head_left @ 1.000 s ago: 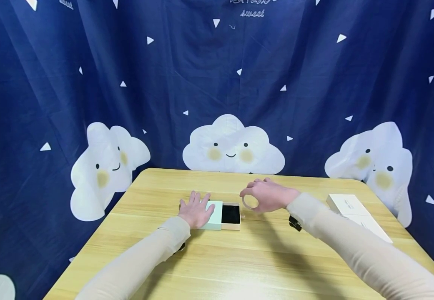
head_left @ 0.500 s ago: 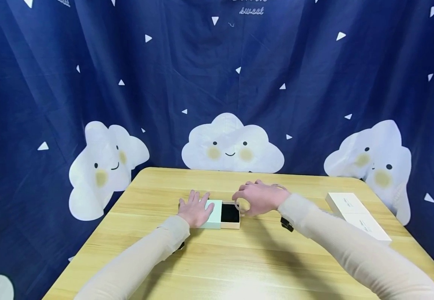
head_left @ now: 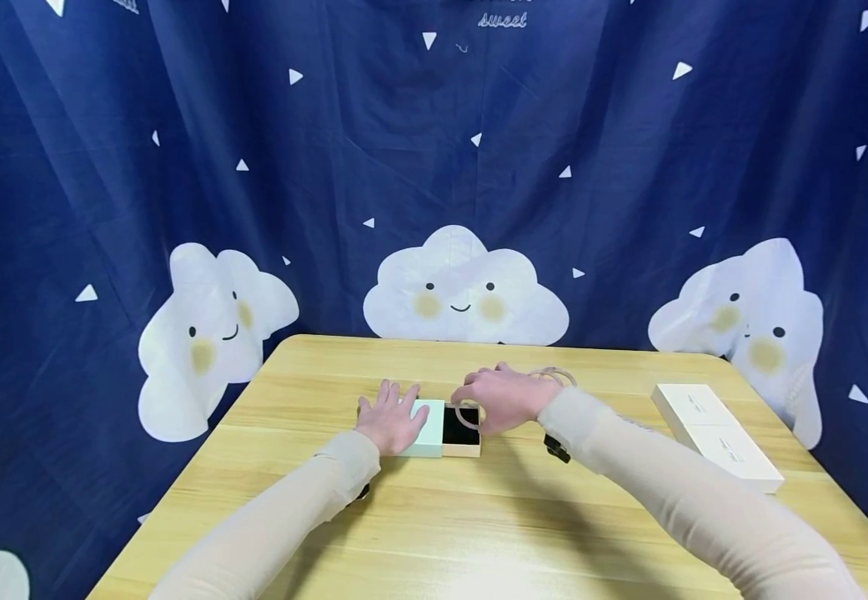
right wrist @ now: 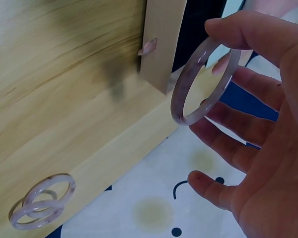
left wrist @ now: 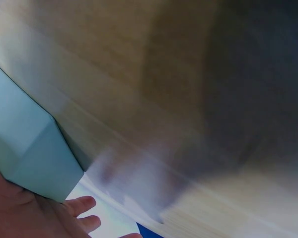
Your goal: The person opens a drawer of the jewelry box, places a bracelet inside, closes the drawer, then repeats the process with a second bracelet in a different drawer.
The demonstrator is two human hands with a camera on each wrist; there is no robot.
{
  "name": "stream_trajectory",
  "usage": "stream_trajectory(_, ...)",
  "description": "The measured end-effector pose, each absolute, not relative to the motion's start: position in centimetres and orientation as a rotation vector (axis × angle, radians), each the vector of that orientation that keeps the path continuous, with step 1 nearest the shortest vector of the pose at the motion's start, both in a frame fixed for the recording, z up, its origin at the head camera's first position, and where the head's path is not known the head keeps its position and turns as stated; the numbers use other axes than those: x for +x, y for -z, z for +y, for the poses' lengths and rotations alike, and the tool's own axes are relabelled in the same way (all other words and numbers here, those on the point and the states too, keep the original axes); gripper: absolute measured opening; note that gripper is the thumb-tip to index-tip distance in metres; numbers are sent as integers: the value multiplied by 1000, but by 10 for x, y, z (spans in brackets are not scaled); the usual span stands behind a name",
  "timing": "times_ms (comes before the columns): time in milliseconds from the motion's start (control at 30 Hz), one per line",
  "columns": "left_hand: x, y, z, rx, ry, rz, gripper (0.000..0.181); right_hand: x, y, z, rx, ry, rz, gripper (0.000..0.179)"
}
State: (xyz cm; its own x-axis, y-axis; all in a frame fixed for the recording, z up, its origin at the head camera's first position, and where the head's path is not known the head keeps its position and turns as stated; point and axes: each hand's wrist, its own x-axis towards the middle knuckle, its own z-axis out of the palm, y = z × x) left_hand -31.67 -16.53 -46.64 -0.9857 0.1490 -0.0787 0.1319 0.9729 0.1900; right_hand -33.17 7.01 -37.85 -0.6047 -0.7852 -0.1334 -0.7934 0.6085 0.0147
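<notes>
My left hand (head_left: 390, 421) lies flat with spread fingers on the mint-green sleeve (head_left: 432, 429) of a small box. From the sleeve's right side juts a pale pink drawer (head_left: 461, 451) with a black lining (head_left: 451, 433); a small pink pull tab (right wrist: 148, 46) shows on its end. My right hand (head_left: 504, 398) pinches a pale lilac bangle (right wrist: 180, 91) between thumb and fingers, holding it tilted over the drawer's open part. In the left wrist view, only the sleeve's corner (left wrist: 47, 163) and part of the hand show.
Two more bangles (right wrist: 32, 226) lie overlapping on the wooden table (head_left: 434, 517), behind the right wrist in the head view. White boxes (head_left: 734, 457) stand end to end at the table's right side. A dark blue curtain (head_left: 373, 150) with clouds hangs behind.
My right hand has moved left with the bangle, from beside the drawer to over it. The two bangles behind the wrist have come into sight. My left hand has stayed on the sleeve.
</notes>
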Motion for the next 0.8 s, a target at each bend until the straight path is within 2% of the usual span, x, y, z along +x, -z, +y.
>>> stream_trajectory(567, -316, 470, -166, 220, -267, 3055, 69, -338, 393, 51, -1247, -130, 2682, 65)
stream_trajectory(800, -315, 469, -167, 232, -300, 3051, 68, -337, 391, 46, -1178, -122, 2665, 59)
